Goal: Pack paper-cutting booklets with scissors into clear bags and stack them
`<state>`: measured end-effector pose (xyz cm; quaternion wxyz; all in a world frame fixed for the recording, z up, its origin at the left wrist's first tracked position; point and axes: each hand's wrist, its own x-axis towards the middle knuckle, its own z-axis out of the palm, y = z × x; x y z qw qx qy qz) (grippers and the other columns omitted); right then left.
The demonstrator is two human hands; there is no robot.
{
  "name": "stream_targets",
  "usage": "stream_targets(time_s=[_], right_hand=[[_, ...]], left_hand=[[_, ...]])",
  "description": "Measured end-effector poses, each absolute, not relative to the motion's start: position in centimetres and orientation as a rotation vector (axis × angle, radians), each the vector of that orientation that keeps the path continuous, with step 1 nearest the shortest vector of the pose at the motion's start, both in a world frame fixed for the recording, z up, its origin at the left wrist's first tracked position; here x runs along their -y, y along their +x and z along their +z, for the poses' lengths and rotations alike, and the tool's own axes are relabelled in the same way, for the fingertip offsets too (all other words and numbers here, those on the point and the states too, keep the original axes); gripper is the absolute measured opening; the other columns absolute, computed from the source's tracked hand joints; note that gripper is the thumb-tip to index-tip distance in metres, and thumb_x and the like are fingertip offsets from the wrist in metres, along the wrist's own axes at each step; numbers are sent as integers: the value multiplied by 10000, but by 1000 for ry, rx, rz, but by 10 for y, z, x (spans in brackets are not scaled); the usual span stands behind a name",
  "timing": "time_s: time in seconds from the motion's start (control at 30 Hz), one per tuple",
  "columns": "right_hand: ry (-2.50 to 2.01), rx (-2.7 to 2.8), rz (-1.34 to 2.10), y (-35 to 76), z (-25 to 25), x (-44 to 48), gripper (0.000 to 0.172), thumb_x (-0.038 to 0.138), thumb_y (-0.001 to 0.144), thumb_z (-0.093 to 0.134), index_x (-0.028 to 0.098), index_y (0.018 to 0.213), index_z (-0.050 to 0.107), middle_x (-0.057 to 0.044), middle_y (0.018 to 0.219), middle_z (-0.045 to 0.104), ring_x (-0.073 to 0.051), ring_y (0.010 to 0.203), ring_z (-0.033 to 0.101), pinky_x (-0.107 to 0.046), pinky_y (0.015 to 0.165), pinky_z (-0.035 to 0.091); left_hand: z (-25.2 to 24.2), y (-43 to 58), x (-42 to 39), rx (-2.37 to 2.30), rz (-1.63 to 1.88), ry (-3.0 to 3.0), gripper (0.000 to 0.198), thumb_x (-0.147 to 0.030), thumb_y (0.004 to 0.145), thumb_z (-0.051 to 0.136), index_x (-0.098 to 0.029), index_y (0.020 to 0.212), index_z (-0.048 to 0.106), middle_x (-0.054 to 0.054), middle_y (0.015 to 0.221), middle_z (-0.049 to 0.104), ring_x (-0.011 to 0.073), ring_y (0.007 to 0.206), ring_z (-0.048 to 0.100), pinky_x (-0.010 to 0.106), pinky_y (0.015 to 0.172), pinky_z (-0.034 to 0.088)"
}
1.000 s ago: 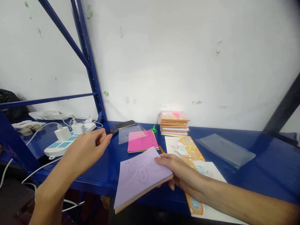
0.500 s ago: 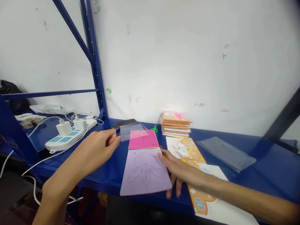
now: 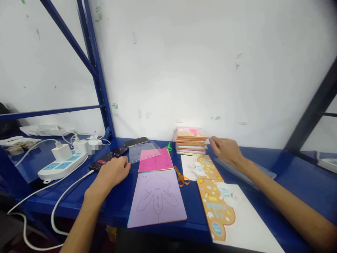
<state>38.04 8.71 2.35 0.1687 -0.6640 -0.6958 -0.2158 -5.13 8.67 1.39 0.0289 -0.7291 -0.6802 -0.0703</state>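
Note:
My right hand (image 3: pixel 226 150) is at the right side of a stack of booklets (image 3: pixel 191 141) in clear sleeves, its fingers slightly apart and their tips at the stack's edge. My left hand (image 3: pixel 116 171) rests on the table with curled fingers, beside a lit phone (image 3: pixel 112 157) and a clear plastic sleeve (image 3: pixel 137 154). Between the hands lies an open paper pad, with a pink page (image 3: pixel 155 161) behind and a lilac page (image 3: pixel 157 200) in front, both bearing line drawings. Orange scissors (image 3: pixel 181 176) lie at its right edge.
An opened orange-and-white cover (image 3: pixel 219 211) lies at the right front. Behind it is another clear sleeve (image 3: pixel 247 172). Green scissors (image 3: pixel 168 147) and a dark phone (image 3: pixel 136 141) lie at the back. A white power strip (image 3: pixel 61 167) with cables stands left, by blue shelf posts.
My right hand has left the lilac page and orange scissors and moved up to the booklet stack. My left hand has come down by the lit phone. The view has turned slightly right.

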Motion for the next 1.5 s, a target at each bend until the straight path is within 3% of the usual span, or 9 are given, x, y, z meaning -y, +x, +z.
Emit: stream_targets(time_s=[0.13, 0.37, 0.9, 1.5], right_hand=[[-1961, 1964, -533, 410, -2, -96, 431, 363, 1029, 345, 190, 852, 699, -122, 760, 760, -244, 666, 666, -325, 594, 230], [-1950, 1913, -409, 397, -10, -99, 532, 379, 1059, 267, 198, 872, 731, -111, 858, 782, -224, 734, 678, -312, 616, 293], [-1940, 1868, -274, 386, -8, -91, 533, 409, 1053, 290, 202, 815, 720, -106, 830, 780, -236, 748, 693, -312, 593, 290], [-1952, 1911, -238, 380, -9, -90, 535, 413, 1065, 289, 196, 895, 748, -111, 880, 792, -246, 802, 717, -307, 620, 326]], left_hand=[[-5, -58, -102, 2097, -143, -2281, 326, -352, 950, 330, -217, 863, 614, 172, 989, 747, 376, 953, 701, 410, 726, 436], [-11, -63, -118, 2124, -165, -2259, 315, -346, 945, 305, -233, 823, 573, 134, 983, 759, 349, 975, 707, 400, 751, 454], [-9, -61, -116, 2113, -223, -2270, 318, -357, 932, 359, -216, 834, 626, 151, 936, 762, 347, 912, 716, 386, 723, 468], [-7, -59, -114, 2128, -174, -2264, 294, -362, 941, 340, -232, 800, 562, 132, 950, 753, 347, 946, 712, 387, 733, 464]])
